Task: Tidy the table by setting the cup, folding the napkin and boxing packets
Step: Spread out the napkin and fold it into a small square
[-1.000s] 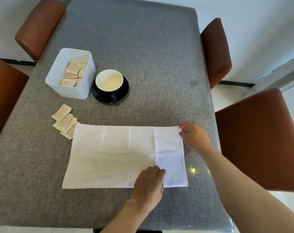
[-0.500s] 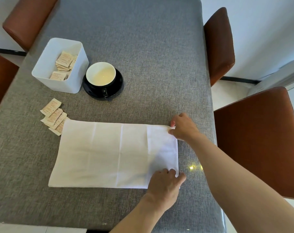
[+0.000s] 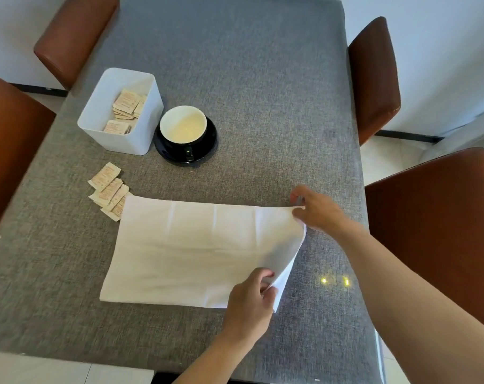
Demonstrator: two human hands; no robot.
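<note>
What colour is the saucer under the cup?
Glossy black; the saucer shows best in the head view, under the cup, whose inside is white.

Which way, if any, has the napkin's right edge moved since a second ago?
Yes. The right edge of the napkin has lifted off the table, pinched by the left hand and right hand.

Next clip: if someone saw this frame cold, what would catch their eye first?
The big white napkin spread at the near middle of the grey table, its right edge lifted by the left hand at the near corner and the right hand at the far one. Behind it, left of centre, the cup sits on a black saucer beside the white box of packets.
</note>
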